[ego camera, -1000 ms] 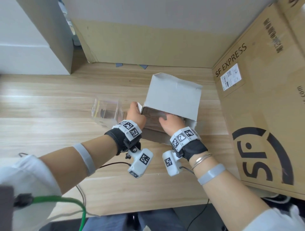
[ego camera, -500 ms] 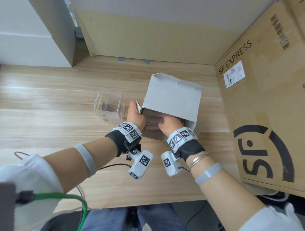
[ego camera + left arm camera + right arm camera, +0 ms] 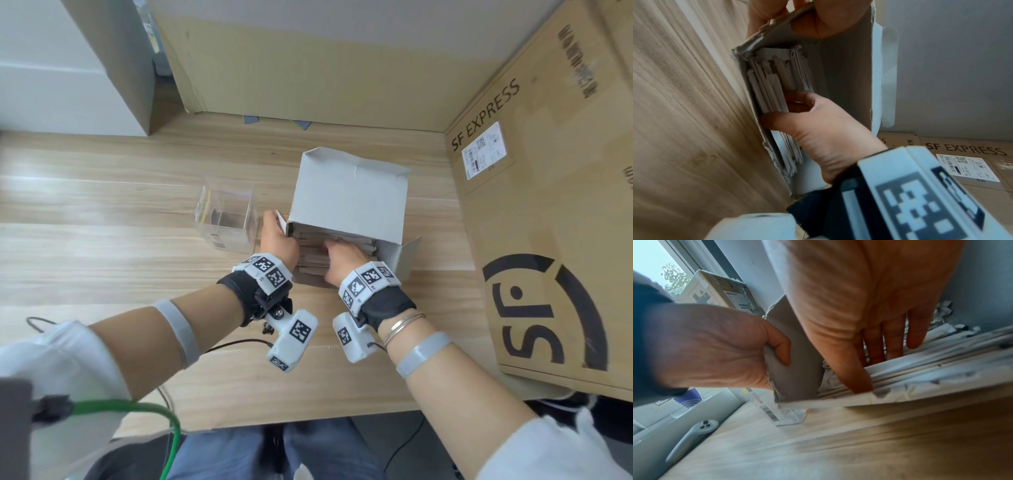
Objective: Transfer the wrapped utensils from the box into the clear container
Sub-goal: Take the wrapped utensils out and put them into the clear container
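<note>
box: white cardboard box [image 3: 349, 195] is lying on its side on the light wood table [image 3: 102, 246], open end facing the person, stack of paper-wrapped utensils [image 3: 774, 84] inside.
left hand: left hand [image 3: 277, 238] is gripping the box's left side flap [image 3: 791, 363], thumb curled over the edge, holding it open and steadying the box.
right hand: right hand [image 3: 344, 255] is reaching into the opening; fingers [image 3: 894, 339] are lying on top of the stack, thumb going underneath the near ends, so the grip is closing around a bundle. Fingertips are hidden, so how many it has, cannot tell.
change: vs 1 s ago, the right hand is sitting deeper in the opening; the box and left hand are barely shifting. Nothing is out yet.
container: clear square plastic container [image 3: 227, 214] is standing upright just left of the box, near the left hand, no utensils in it.
meaning: looks like the first pull is just starting; the next move calls for sliding the bundle out towards the person, then over left.
risk: loose wrappers could be fanning out or snagging on the flap.
</note>
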Tool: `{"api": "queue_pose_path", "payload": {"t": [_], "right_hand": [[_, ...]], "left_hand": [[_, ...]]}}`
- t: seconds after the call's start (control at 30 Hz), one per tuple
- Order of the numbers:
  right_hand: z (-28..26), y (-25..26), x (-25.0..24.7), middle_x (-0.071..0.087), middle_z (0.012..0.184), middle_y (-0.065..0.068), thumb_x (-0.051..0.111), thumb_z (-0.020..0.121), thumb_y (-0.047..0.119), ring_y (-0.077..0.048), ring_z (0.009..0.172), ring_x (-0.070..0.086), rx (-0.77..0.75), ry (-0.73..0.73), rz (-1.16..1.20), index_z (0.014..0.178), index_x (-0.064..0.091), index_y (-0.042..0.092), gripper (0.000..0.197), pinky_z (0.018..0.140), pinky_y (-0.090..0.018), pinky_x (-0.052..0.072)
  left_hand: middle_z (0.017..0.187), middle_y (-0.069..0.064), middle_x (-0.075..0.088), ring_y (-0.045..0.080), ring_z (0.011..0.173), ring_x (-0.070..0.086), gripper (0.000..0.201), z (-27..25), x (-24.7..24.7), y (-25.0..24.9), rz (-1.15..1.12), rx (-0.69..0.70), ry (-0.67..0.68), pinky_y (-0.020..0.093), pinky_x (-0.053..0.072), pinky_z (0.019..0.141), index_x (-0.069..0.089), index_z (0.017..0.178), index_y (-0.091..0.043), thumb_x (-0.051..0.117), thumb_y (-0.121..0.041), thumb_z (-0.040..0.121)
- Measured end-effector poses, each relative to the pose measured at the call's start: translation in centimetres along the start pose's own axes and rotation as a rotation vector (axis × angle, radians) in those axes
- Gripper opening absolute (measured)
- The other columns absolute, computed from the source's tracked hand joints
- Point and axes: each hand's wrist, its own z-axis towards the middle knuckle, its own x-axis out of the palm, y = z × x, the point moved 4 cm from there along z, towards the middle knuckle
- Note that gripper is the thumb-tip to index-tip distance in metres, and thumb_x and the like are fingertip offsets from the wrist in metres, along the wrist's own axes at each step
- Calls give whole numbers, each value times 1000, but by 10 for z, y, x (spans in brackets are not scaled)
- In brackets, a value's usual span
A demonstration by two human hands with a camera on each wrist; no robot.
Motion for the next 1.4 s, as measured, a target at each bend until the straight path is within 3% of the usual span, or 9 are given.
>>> {"api": "queue_pose_path", "payload": {"t": [0.17,0.43,0.6,0.7,0.8,0.97,1.13,1.3,1.4], "right_hand": [[2,4,4,55,126,-12,60,81,8,-28,115,55,2,70,-46,121,56,7,40,92,-33,50],[2,11,9,64,115,-12,57,85,8,-26,105,62,12,129,-51,110,61,4,25,75,-28,46],[3,11,6,64,116,-14,52,88,5,-30,106,62,46,99,-4,113,60,3,26,78,-30,47],[3,7,-6,65,113,-15,50,87,3,-32,104,62,41,2,59,111,60,6,26,80,-32,48],[3,4,-21,67,109,-16,51,87,5,-33,102,63,24,-68,107,107,59,7,22,79,-34,47],[-1,4,-50,67,114,-9,67,84,24,-27,107,61,-13,-207,403,118,59,12,37,93,-33,48],[-2,14,-62,68,90,1,68,83,25,-12,83,63,-66,-268,761,107,61,16,27,80,-22,41],[-1,23,-65,54,63,8,64,87,22,-3,57,53,-98,-325,892,75,48,27,20,53,-3,38],[1,31,-70,50,59,6,64,87,23,-9,56,47,-108,-371,967,65,46,28,29,51,-4,37]], "left_hand": [[72,-2,43,22,75,46,23,-4,-1,-2,-24,-31,-1,37,45,67,35,92,-12,41,8,83],[74,0,41,22,78,45,24,-7,-3,-7,-10,-48,-16,37,45,69,34,93,-10,38,10,81],[94,13,51,31,88,56,27,-5,-5,-8,20,-65,-1,53,50,85,41,100,-11,42,7,80],[115,19,55,37,109,55,45,-6,-7,-13,119,-36,33,49,46,96,44,120,-9,43,5,78],[139,16,39,31,131,36,66,-8,-10,-19,327,-14,100,39,28,113,30,143,-15,37,5,81],[127,14,58,32,113,56,59,-2,-11,-25,422,-23,186,39,47,97,36,141,-18,32,6,87],[121,15,61,31,107,60,41,4,-12,-25,475,-95,255,32,46,85,47,129,-11,36,0,92],[153,11,31,25,139,34,57,0,-19,-42,486,-8,289,33,31,113,18,148,-9,36,-2,94],[155,5,26,18,144,25,53,-3,-34,-67,423,138,206,26,19,116,26,146,-10,36,-2,94]]}}
